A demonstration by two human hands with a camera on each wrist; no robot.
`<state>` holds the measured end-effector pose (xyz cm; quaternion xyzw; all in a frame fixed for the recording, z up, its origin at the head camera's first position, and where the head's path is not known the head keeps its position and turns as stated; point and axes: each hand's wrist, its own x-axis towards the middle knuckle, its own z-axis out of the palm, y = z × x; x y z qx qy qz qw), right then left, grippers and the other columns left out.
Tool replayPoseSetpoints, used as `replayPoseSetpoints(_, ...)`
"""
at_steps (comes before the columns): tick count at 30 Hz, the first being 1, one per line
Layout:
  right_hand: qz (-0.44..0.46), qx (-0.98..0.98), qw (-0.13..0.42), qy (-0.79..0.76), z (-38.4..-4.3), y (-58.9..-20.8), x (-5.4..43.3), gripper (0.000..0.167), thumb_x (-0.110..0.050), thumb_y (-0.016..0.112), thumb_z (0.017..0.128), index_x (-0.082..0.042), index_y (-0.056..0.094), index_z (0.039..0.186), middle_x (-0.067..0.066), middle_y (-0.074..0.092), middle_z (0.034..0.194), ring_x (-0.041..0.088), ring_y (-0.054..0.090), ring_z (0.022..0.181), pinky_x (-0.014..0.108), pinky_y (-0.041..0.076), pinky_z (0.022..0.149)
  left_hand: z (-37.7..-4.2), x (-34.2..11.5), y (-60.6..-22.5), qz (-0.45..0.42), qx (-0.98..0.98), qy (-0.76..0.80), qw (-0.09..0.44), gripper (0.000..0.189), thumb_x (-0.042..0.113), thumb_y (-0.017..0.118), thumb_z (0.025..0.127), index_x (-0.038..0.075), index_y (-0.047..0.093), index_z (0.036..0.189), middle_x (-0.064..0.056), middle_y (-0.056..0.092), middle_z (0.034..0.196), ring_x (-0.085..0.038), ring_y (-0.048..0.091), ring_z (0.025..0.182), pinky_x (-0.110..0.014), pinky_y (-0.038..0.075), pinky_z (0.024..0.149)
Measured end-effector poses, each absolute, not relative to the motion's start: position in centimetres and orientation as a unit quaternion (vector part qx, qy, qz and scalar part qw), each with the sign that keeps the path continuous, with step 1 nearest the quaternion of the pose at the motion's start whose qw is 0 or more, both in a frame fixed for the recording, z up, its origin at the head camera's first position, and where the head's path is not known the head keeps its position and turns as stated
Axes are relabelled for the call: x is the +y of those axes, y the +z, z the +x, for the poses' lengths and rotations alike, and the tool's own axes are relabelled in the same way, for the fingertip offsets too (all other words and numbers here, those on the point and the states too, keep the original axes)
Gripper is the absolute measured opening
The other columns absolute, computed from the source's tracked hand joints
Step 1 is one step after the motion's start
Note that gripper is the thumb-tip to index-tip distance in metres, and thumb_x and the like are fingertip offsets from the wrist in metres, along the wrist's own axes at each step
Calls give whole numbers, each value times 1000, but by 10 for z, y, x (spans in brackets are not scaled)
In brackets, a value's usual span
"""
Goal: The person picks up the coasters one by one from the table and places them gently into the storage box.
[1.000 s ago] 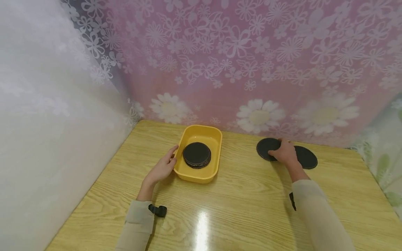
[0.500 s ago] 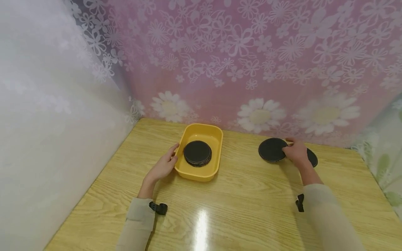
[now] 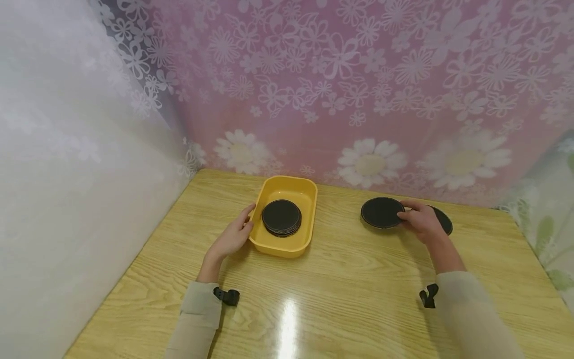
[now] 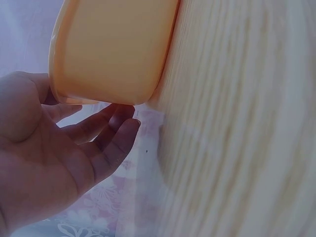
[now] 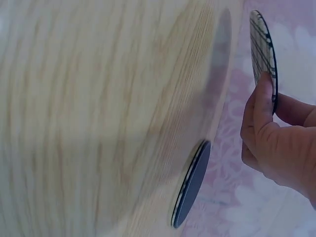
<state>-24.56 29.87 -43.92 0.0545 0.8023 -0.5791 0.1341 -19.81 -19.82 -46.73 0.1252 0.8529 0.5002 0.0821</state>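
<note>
Two pale sleeves (image 3: 197,311) come in from the near side, each with a black strap (image 3: 227,297) by the cuff. Beyond them, the left hand (image 3: 232,239) touches the left rim of a yellow tray (image 3: 282,253), its fingers loosely spread and slightly bent. The right hand (image 3: 423,222) pinches a black disc (image 3: 381,213) by its right edge, thumb above and fingers beneath, raised off the wood; its underside is checked. A broad stretch of table (image 3: 345,279) runs between it and the tray's right wall. A stack of discs (image 3: 281,217) sits in the tray, with most room at the far end. Another disc (image 3: 444,220) lies flat near the table's far edge.

The tabletop is wood-grained, with a bright streak of light towards me. Behind it hangs a pink flowered curtain (image 3: 314,75), with a whitish sheet (image 3: 80,149) on the left.

The right hand partly hides the flat disc, I can't count the stack, and the sleeves are cut off below.
</note>
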Motion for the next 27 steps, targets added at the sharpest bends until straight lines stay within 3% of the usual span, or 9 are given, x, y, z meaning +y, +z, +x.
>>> replayPoseSetpoints(6, 44, 747, 143, -647, -243, -438, 272, 66, -8, 47, 104, -1, 10, 159, 35, 23, 152, 2, 65, 76, 22, 54, 77, -201, -201, -475, 126, 853, 501, 74, 55, 16, 35, 108, 11, 17, 160, -19, 28, 160, -41, 34, 141, -56, 35, 108)
replayPoseSetpoints(8, 35, 730, 148, -666, -242, -435, 261, 67, -5, 47, 104, -1, 9, 159, 33, 34, 144, 3, 66, 77, 22, 54, 77, -201, -202, -475, 125, 853, 502, 74, 55, 16, 36, 108, 12, 18, 160, -17, 27, 160, -41, 34, 142, -56, 35, 108)
replayPoseSetpoints(11, 22, 703, 160, -693, -241, -429, 243, 68, -1, 47, 103, -1, 10, 159, 17, 51, 125, 6, 68, 81, 22, 55, 78, -203, -203, -477, 126, 855, 498, 73, 55, 15, 35, 108, 12, 17, 160, -16, 25, 162, -41, 32, 143, -56, 34, 109)
replayPoseSetpoints(13, 11, 688, 165, -706, -241, -425, 229, 68, 1, 47, 102, 0, 10, 159, 5, 56, 113, 7, 69, 83, 22, 55, 79, -204, -203, -478, 125, 855, 498, 73, 55, 15, 36, 108, 12, 18, 160, -18, 27, 160, -41, 34, 142, -56, 35, 108)
replayPoseSetpoints(15, 0, 681, 167, -713, -241, -421, 215, 67, 3, 47, 101, 1, 13, 158, 2, 57, 109, 8, 69, 84, 23, 55, 79, -205, -203, -478, 128, 855, 498, 72, 55, 15, 36, 108, 12, 18, 160, -21, 30, 158, -42, 36, 141, -57, 36, 107)
replayPoseSetpoints(23, -12, 708, 163, -687, -248, -412, 150, 59, 4, 49, 100, 0, 28, 155, 16, 48, 117, 10, 68, 83, 25, 56, 79, -204, -202, -476, 126, 854, 499, 73, 55, 16, 36, 108, 12, 18, 160, -25, 37, 153, -41, 41, 137, -55, 39, 105)
replayPoseSetpoints(27, -17, 739, 145, -658, -251, -411, 117, 55, 5, 51, 99, 2, 35, 152, 18, 49, 111, 13, 68, 78, 37, 55, 86, -204, -202, -475, 128, 852, 503, 74, 55, 16, 36, 108, 12, 18, 160, -26, 37, 152, -41, 41, 137, -55, 39, 105)
